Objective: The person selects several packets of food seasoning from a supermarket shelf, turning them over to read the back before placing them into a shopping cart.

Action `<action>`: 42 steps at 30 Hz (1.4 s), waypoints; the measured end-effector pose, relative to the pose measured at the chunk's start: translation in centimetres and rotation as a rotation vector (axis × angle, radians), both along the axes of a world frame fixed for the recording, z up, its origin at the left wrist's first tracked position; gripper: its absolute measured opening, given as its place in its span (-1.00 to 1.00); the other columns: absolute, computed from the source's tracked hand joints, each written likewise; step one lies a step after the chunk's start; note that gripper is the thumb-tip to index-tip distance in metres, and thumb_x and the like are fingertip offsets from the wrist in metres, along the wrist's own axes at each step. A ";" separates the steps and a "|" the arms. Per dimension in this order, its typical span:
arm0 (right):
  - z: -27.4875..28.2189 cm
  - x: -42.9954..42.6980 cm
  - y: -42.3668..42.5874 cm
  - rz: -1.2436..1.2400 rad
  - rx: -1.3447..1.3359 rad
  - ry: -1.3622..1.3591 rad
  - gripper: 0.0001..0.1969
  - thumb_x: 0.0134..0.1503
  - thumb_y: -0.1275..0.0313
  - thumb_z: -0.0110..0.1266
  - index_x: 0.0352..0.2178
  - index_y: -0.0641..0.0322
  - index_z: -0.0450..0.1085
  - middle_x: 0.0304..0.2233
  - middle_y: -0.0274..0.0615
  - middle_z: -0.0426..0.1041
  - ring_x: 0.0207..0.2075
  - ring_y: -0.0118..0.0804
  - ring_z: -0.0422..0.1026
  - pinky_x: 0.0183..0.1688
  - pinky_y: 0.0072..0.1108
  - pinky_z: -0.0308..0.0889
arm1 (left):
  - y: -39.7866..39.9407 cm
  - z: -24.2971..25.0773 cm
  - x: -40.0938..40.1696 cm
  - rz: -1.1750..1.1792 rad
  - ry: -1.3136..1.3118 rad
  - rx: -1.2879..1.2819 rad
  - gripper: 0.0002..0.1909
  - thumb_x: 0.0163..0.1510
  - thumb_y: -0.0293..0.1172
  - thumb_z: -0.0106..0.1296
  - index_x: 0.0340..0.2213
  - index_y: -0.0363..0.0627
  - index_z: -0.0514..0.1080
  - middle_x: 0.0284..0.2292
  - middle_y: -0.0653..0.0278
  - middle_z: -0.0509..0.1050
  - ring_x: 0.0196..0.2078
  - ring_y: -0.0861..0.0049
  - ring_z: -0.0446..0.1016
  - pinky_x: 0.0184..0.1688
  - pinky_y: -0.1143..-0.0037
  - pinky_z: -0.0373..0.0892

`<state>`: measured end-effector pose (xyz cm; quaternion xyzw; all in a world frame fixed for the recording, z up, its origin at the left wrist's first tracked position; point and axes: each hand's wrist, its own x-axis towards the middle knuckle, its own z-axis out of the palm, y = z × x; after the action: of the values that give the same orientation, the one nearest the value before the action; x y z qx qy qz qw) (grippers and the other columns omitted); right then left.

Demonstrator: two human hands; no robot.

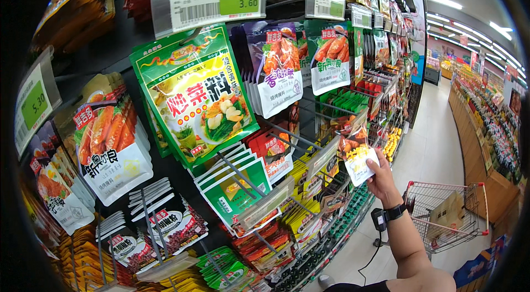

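My right hand (pixel 381 181) grips the lower corner of a seasoning packet (pixel 359 167) between thumb and fingers. The packet has a white lower part and a picture of cooked food above, and it is held upright beside the hanging rack. A black strap with a small device (pixel 385 216) and a cable is on my right wrist. My left hand is out of view. Straight before me hangs a large green and yellow seasoning pouch (pixel 196 95). Purple-topped marinade pouches (pixel 276 68) and green-topped ones (pixel 330 60) hang to its right.
Metal hooks (pixel 238 176) with plastic price holders (pixel 267 203) jut out from the rack. Black pepper packets (pixel 176 223) hang low. A wire shopping cart (pixel 445 205) containing a brown package (pixel 447 214) stands on the aisle floor (pixel 432 147). Wooden display shelving (pixel 472 159) lines the far side.
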<state>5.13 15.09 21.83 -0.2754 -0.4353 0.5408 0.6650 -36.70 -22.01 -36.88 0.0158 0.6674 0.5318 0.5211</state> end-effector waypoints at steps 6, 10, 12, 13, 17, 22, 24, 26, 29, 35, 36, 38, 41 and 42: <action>0.2 -0.4 0.9 0.033 -0.064 0.001 -0.60 0.20 0.45 0.09 0.05 0.31 0.23 -0.31 -0.27 0.52 -0.51 -0.58 0.51 -0.67 -0.85 0.32 | 1.2 -2.8 -1.0 0.041 -0.046 0.085 -0.69 0.16 -0.18 -0.02 -0.61 0.07 0.24 -0.66 0.50 0.15 -0.62 0.59 0.10 -0.55 0.50 0.06; 0.1 -1.2 0.1 0.027 -0.087 -0.019 -0.60 0.19 0.47 0.10 0.04 0.31 0.24 -0.32 -0.27 0.52 -0.54 -0.57 0.51 -0.68 -0.85 0.34 | -0.5 -3.1 -0.9 -0.162 -0.034 -0.017 -0.58 0.25 -0.12 -0.11 -0.66 0.07 0.17 -0.72 0.46 0.07 -0.69 0.60 0.03 -0.57 0.49 -0.01; 0.2 -0.5 -0.6 -0.022 -0.082 -0.037 -0.61 0.17 0.48 0.11 0.01 0.31 0.24 -0.34 -0.27 0.51 -0.57 -0.57 0.49 -0.70 -0.86 0.33 | 0.1 3.3 0.6 -0.226 0.008 -0.102 -0.52 0.31 -0.13 -0.17 -0.70 0.05 0.16 -0.73 0.43 0.06 -0.69 0.58 -0.04 -0.57 0.47 -0.02; 0.3 -0.8 -0.8 -0.016 -0.095 -0.031 -0.62 0.17 0.48 0.11 0.00 0.32 0.24 -0.35 -0.27 0.51 -0.58 -0.57 0.49 -0.70 -0.86 0.32 | -1.9 4.5 0.4 -0.184 -0.019 -0.068 -0.53 0.26 -0.14 -0.08 -0.71 0.06 0.15 -0.73 0.45 0.06 -0.68 0.61 -0.04 -0.56 0.45 -0.02; 0.3 -1.1 -0.7 -0.010 -0.113 -0.036 -0.62 0.16 0.47 0.14 -0.03 0.32 0.23 -0.35 -0.27 0.49 -0.55 -0.55 0.49 -0.68 -0.83 0.32 | -3.7 0.8 0.9 -0.017 0.119 -0.278 -0.60 0.11 -0.09 0.06 -0.70 0.05 0.26 -0.70 0.49 0.19 -0.66 0.61 0.08 -0.60 0.46 0.03; 1.2 -0.9 -0.7 -0.033 -0.102 -0.012 -0.60 0.16 0.45 0.15 -0.02 0.34 0.22 -0.32 -0.25 0.49 -0.51 -0.55 0.50 -0.64 -0.86 0.32 | -3.4 -0.9 -0.2 -0.115 0.069 -0.185 -0.58 0.08 -0.05 0.09 -0.71 0.10 0.23 -0.71 0.51 0.16 -0.67 0.62 0.06 -0.59 0.45 0.01; 1.3 -1.1 0.0 -0.045 -0.152 0.080 -0.67 0.21 0.44 0.11 -0.06 0.35 0.24 -0.37 -0.25 0.46 -0.53 -0.57 0.48 -0.59 -0.91 0.37 | -2.4 -0.9 -0.8 -0.130 0.072 -0.172 -0.59 0.08 -0.05 0.08 -0.70 0.09 0.24 -0.70 0.50 0.18 -0.66 0.61 0.08 -0.59 0.45 0.02; 0.0 -0.4 1.7 -0.013 -0.133 0.171 -0.72 0.23 0.44 0.08 -0.10 0.35 0.25 -0.40 -0.27 0.44 -0.54 -0.59 0.46 -0.56 -0.90 0.40 | -1.5 -0.5 -1.5 -0.150 0.079 -0.153 -0.60 0.09 -0.06 0.08 -0.69 0.08 0.25 -0.69 0.49 0.20 -0.66 0.60 0.09 -0.58 0.45 0.04; 0.4 -2.4 2.4 0.027 -0.151 0.280 -0.88 0.25 0.50 0.03 -0.34 0.26 0.24 -0.47 -0.32 0.38 -0.54 -0.57 0.45 -0.50 -0.88 0.45 | -0.9 0.2 -2.5 -0.168 0.092 -0.128 -0.62 0.09 -0.07 0.07 -0.67 0.06 0.27 -0.67 0.47 0.22 -0.65 0.59 0.11 -0.58 0.44 0.06; -0.1 -4.8 5.6 0.139 -0.121 0.266 -0.84 0.21 0.59 0.03 -0.45 0.21 0.23 -0.45 -0.26 0.41 -0.40 -0.43 0.53 -0.41 -0.81 0.50 | -0.6 1.7 -3.3 -0.188 0.118 -0.083 -0.65 0.11 -0.09 0.05 -0.64 0.03 0.31 -0.65 0.44 0.27 -0.64 0.57 0.15 -0.57 0.43 0.11; 0.1 -5.2 5.9 0.172 -0.090 0.253 -0.89 0.20 0.60 0.02 -0.41 0.23 0.26 -0.42 -0.23 0.43 -0.36 -0.41 0.54 -0.37 -0.78 0.50 | -0.9 1.8 -3.2 -0.189 0.119 -0.083 -0.65 0.11 -0.09 0.05 -0.63 0.02 0.32 -0.64 0.43 0.27 -0.64 0.57 0.16 -0.57 0.43 0.11; 0.3 -6.2 6.0 0.170 -0.031 0.264 -0.92 0.19 0.62 0.01 -0.37 0.23 0.28 -0.36 -0.21 0.44 -0.30 -0.40 0.52 -0.26 -0.71 0.47 | -1.5 1.9 -3.1 -0.187 0.121 -0.081 -0.66 0.12 -0.10 0.04 -0.62 0.01 0.33 -0.63 0.42 0.29 -0.64 0.56 0.17 -0.57 0.42 0.13; -0.5 -7.1 6.8 0.188 0.024 0.210 -0.92 0.19 0.61 -0.01 -0.32 0.21 0.27 -0.27 -0.22 0.43 -0.20 -0.39 0.47 -0.10 -0.59 0.42 | -2.6 1.9 -3.1 -0.191 0.123 -0.086 -0.67 0.12 -0.10 0.04 -0.61 -0.01 0.35 -0.62 0.41 0.31 -0.63 0.55 0.19 -0.56 0.42 0.15; -0.2 -7.8 6.4 0.189 0.031 0.163 -0.90 0.19 0.60 -0.02 -0.28 0.19 0.26 -0.22 -0.23 0.43 -0.14 -0.39 0.45 -0.02 -0.52 0.38 | -3.1 1.8 -3.1 -0.191 0.121 -0.093 -0.67 0.13 -0.11 0.03 -0.60 -0.01 0.35 -0.61 0.40 0.32 -0.63 0.54 0.20 -0.56 0.42 0.16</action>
<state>-2.64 21.51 21.68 -0.1781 -0.4119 0.6149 0.6485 -39.76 -25.08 -35.06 0.0871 0.7170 0.4464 0.5283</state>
